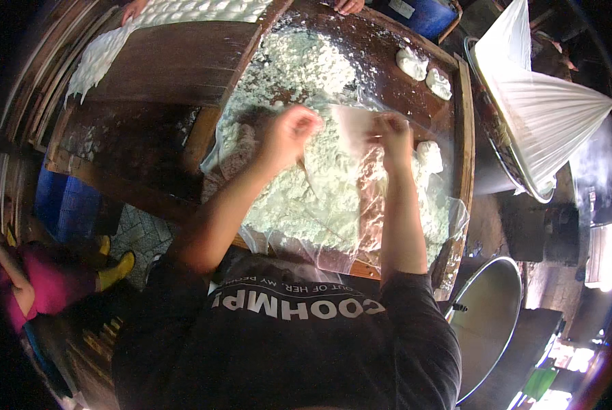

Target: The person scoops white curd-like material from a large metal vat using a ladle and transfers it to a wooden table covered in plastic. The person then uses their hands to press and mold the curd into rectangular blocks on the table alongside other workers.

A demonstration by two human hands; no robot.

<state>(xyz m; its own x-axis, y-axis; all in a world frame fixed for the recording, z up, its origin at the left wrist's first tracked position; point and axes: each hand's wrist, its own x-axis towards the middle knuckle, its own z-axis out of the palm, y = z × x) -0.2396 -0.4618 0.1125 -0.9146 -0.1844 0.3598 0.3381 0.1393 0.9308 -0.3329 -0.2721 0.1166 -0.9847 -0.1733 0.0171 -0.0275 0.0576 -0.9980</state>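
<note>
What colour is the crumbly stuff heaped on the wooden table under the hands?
White, slightly off-white crumbly curd, seen best in the head view.

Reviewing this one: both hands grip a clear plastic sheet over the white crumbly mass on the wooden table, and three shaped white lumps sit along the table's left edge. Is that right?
Not quite. The white lumps sit along the wooden table's right edge, not the left, as the head view shows. The rest holds: the left hand and right hand grip a clear plastic sheet over the white crumbly mass.
</note>
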